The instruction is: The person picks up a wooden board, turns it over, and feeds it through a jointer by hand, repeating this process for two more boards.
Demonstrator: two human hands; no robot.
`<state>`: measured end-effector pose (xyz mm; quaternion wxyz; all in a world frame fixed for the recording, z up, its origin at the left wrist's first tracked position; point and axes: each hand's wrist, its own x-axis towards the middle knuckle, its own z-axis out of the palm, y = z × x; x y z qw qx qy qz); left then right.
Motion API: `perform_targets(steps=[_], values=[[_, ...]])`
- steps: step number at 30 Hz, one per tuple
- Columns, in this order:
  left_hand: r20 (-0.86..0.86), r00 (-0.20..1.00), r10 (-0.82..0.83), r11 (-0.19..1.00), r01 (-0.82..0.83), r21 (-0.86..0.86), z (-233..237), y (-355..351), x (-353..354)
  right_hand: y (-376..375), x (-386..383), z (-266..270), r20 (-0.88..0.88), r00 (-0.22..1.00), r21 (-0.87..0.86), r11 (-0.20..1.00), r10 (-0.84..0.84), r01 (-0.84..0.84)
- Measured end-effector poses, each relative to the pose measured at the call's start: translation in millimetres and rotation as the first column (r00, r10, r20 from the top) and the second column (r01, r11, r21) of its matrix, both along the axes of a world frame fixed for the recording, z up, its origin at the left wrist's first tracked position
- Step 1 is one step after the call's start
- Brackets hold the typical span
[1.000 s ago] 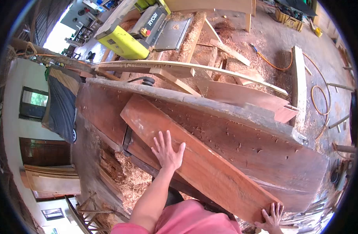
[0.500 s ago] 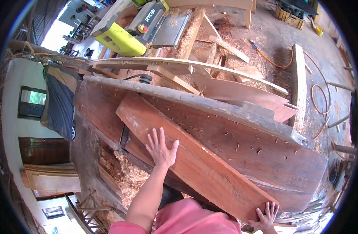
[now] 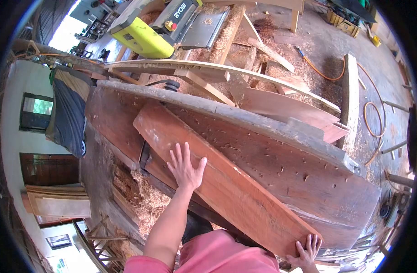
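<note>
A long reddish-brown wooden plank [image 3: 236, 195] lies at a slant across a dark wooden workbench [image 3: 336, 200]. Flat on its upper left face rests my left hand [image 3: 187, 169], fingers spread. My right hand [image 3: 305, 251] lies at the plank's lower right end, fingers spread over the surface near the end edge; its heel is close to the frame's bottom. Neither hand is wrapped round anything. Wood shavings are scattered on the bench beyond the plank.
Behind the bench's raised grey back beam [image 3: 208, 109] lie thin boards [image 3: 286, 107] and offcuts. A green and grey Ryobi machine [image 3: 147, 38] stands at the back left. An orange hose [image 3: 366, 109] runs over the floor at right. Shavings [image 3: 156, 200] heap on the left floor.
The view has shifted slightly. Both hands keep the same places on the plank, and the plank has not visibly moved on the bench.
</note>
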<state>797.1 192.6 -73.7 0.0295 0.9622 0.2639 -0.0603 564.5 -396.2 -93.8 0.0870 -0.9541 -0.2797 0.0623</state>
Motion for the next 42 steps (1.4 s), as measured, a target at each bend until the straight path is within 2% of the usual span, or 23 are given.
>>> perform_targets(steps=[12, 30, 36, 37, 40, 42], values=[[0.039, 0.999, 0.001, 1.000, 0.000, -0.006, 0.4, 18.4, 6.3, 20.2, 17.0, 3.6, 0.017, 1.000, 0.028, 1.000, 0.000, 0.000], [-0.002, 0.999, 0.048, 0.999, -0.048, -0.001, 0.9, 69.3, 24.5, 66.9, 48.7, 2.2, 0.003, 1.000, 0.047, 0.999, 0.011, -0.011], [0.060, 0.997, 0.050, 0.997, -0.053, 0.049, -9.1, 162.0, 45.3, 157.2, 93.5, 9.6, -0.022, 0.996, 0.079, 0.994, 0.081, -0.079], [0.071, 0.996, 0.054, 0.997, -0.058, 0.056, -12.7, 183.5, 49.2, 177.4, 104.3, 17.3, -0.094, 0.992, 0.089, 0.993, 0.081, -0.073], [0.090, 0.993, 0.082, 0.995, -0.087, 0.045, -8.3, 236.8, 62.9, 231.4, 137.6, 26.2, -0.129, 0.969, 0.011, 0.978, 0.209, -0.210], [0.094, 0.990, 0.107, 0.993, -0.110, 0.029, -2.4, 270.3, 71.1, 263.5, 162.3, 27.7, -0.153, 0.942, 0.022, 0.954, 0.299, -0.299]])
